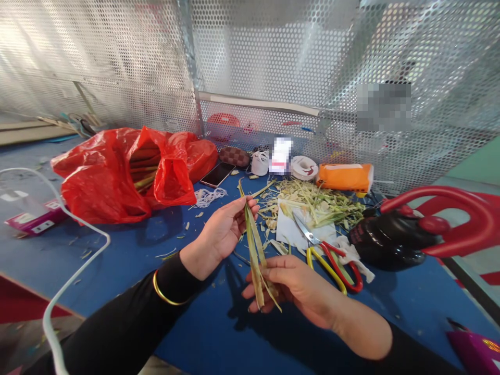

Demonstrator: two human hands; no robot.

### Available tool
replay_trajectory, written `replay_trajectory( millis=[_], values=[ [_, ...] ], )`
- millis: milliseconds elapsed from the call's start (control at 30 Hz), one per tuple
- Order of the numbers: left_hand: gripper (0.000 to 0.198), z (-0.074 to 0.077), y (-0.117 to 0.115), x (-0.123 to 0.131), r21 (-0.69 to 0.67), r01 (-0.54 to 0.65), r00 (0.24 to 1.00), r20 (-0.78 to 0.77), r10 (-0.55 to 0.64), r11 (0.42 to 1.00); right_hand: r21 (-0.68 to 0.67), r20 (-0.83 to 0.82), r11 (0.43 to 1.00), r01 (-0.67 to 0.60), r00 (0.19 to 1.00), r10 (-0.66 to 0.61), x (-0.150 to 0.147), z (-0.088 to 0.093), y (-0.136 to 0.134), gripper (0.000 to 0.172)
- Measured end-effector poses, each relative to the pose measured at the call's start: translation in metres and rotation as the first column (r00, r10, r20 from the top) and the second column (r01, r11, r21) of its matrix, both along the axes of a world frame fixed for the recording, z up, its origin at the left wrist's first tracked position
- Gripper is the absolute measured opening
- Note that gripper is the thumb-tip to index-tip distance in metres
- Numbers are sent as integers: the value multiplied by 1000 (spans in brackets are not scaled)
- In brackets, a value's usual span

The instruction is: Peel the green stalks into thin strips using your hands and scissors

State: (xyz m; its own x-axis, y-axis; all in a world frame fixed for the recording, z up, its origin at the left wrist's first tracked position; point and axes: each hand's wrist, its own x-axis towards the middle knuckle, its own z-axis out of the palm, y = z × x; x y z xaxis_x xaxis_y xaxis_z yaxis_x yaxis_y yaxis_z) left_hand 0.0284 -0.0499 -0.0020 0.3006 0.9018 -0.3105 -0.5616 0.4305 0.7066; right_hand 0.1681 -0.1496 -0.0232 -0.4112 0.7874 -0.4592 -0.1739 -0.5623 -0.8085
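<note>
Between my two hands are a few long, dry, yellow-green plant strips (253,245), raised above the blue table. My left hand (222,226) pinches them near their upper end, thumb on top. Lower down, my right hand (292,284) has its thumb and fingers closed around the same strips, whose loose ends hang past the fingers. To the right of the strips lie scissors (312,238) with one red and one yellow handle, blades partly apart on a white paper sheet (287,234). Behind them spreads a pile of shredded plant scraps (312,195).
A red plastic bag (105,177) holding stalks sits at the left. A black kettle (390,239) with a red handle stands at the right. A phone (219,174), a tape roll (304,167) and an orange packet (346,177) line the back. A white cable (82,276) crosses the left side.
</note>
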Motion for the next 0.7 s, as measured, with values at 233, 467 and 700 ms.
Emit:
replay_trajectory(
  millis=[233,467,700],
  values=[
    [13,-3,4,-3,10,-54,998,19,54,998,54,7,996,-67,998,67,3,-2,2,33],
    [13,-3,3,-1,14,-87,996,17,87,996,422,680,894,-153,705,-201,12,2,6,46],
    [12,-3,-8,4,-18,-39,999,11,39,999,707,703,617,-346,443,-557,18,14,3,12]
  ],
)
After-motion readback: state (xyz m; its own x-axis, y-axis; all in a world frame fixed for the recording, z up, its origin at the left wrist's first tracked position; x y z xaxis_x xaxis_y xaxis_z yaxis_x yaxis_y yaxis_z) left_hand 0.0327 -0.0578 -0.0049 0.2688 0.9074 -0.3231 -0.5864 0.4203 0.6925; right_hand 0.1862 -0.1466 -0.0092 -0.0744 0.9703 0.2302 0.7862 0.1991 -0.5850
